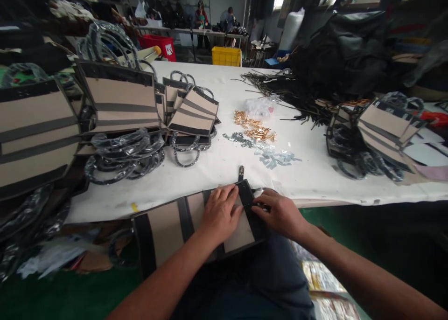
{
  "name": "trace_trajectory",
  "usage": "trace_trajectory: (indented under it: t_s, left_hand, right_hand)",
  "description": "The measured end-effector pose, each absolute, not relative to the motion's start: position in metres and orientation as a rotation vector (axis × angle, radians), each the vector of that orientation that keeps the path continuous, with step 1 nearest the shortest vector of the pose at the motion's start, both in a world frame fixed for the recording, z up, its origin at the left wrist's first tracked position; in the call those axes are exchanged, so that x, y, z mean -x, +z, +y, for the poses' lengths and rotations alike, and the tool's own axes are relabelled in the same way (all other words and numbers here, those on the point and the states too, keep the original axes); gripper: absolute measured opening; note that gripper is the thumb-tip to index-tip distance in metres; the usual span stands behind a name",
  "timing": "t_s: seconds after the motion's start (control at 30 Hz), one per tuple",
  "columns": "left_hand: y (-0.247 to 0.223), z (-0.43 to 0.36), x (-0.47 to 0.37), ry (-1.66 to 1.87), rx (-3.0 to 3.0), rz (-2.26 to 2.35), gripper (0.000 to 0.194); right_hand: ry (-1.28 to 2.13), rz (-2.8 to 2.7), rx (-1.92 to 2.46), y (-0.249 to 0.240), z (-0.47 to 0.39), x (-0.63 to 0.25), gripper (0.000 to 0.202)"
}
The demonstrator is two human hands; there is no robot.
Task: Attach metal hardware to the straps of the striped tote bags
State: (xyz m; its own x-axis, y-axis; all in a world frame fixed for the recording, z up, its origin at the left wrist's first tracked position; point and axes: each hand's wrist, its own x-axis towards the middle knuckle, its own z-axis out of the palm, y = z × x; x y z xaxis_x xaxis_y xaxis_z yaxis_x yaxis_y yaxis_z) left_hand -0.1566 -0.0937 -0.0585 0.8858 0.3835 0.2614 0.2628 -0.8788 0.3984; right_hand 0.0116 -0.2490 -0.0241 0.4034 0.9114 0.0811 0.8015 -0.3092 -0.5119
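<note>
A beige and black bag panel (164, 231) lies across my lap and against the table's front edge. My left hand (222, 212) rests flat on the panel, its fingers spread near the black band at the right end. My right hand (278, 212) is closed at that black band, pinching something small and dark that is too hidden to name. A black strap with a metal piece (241, 172) sticks up past the panel's upper edge onto the white table (210, 180).
Stacked panels with plastic-wrapped handles (122, 100) stand at the left, more (383, 128) at the right. Gold metal pieces (257, 128) and silver strips (276, 157) lie mid-table. Black cords (280, 89), a yellow crate (226, 56) and two people are farther back.
</note>
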Motion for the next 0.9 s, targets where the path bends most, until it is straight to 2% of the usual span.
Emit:
trace_trajectory:
  t_s: [0.1, 0.43, 0.9]
  left_hand:
    - [-0.059, -0.096, 0.156, 0.5, -2.69, 0.5, 0.054]
    - [-0.063, -0.103, 0.153, 0.543, -2.677, 0.537, 0.054]
    - [-0.065, -0.102, 0.147, 0.518, -2.691, 0.576, 0.053]
  right_hand:
    - [0.29, -1.452, 2.23, -0.03, -0.251, -0.001, 0.01]
    - [-0.072, -1.59, 2.456, -0.043, -0.243, 0.012, 0.017]
    - [0.065, -1.749, 2.393, -0.036, -0.24, 0.001, 0.015]
